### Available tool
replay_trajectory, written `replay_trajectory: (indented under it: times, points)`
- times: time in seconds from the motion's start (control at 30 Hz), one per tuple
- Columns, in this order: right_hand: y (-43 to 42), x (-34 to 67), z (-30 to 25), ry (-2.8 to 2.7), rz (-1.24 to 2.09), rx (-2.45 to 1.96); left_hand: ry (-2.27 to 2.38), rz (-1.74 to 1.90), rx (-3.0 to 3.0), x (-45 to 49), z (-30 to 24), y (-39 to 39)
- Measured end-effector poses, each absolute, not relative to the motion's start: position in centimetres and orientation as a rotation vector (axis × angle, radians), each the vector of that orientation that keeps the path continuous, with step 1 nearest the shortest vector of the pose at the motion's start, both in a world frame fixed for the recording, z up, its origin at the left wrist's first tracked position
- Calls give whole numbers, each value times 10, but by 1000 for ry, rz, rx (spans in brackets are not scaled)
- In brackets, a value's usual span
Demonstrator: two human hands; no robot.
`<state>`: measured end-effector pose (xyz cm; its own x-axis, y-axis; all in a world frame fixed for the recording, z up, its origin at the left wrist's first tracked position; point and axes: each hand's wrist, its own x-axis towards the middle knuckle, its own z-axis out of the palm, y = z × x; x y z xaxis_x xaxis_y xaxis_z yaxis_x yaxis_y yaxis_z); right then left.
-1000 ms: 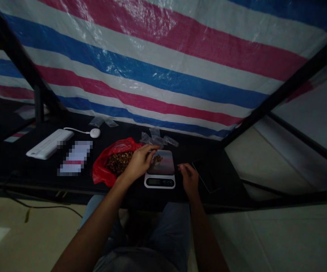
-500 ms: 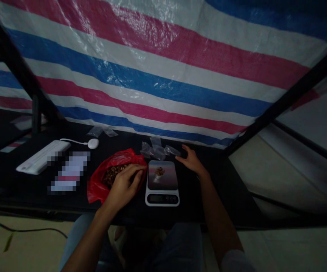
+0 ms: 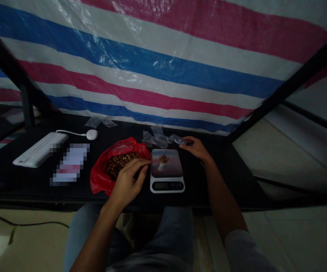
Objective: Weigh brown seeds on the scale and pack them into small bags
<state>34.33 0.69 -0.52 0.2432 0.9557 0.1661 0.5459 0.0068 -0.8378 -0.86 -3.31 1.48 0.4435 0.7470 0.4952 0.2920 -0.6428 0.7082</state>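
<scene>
A white digital scale [image 3: 167, 186] lies flat on the black table, with a small heap of brown nut-like pieces [image 3: 163, 159] in a little clear holder on its metal plate. To its left is an open red plastic bag [image 3: 99, 181], full of similar brown pieces [image 3: 119, 164]. My left hand [image 3: 129, 180] is over the bag's right side, fingers stretched out, the tips at the scale's left edge; it holds nothing. Behind the scale, my right hand [image 3: 196, 148] has its thumb and finger closed on the right end of a small clear plastic bag [image 3: 177, 139].
More small clear bags [image 3: 158, 138] lie behind the scale, and others [image 3: 93, 122] farther left. A white power bank [image 3: 40, 150] with a cable and round white charger [image 3: 92, 134] sits at left, beside a blurred-out flat item [image 3: 72, 164]. A striped plastic sheet [image 3: 152, 79] hangs behind.
My right hand has come to the small clear bag and closed its fingers at the bag's end. My left hand has shifted slightly right toward the scale. The camera view has tilted down.
</scene>
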Motion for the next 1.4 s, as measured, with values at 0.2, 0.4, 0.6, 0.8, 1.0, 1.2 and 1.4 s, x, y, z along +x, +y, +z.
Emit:
replay_trajectory:
  times: [0.2,0.4,0.6,0.8,1.0,1.2,1.4]
  points:
    - [11,334,7,-1184,539,-1435,1010,971,2467,-23,-5,-41]
    - [7,305,19,-1204,550,-1183,1015,1054,2580,-23,-24,-22]
    - [-13,263,33,-1456,419,-966,878,1377,2561,-7,38,-18]
    - [-33,230,40,-1650,538,-868,819,903,2561,10,68,-7]
    - [-34,246,48,-1783,643,-923,882,749,2356,3,47,-9]
    - [-30,271,50,-2022,747,-1275,958,699,2253,-7,26,-20]
    - [-24,264,33,-2079,778,-1253,1091,762,2291,-2,14,-18]
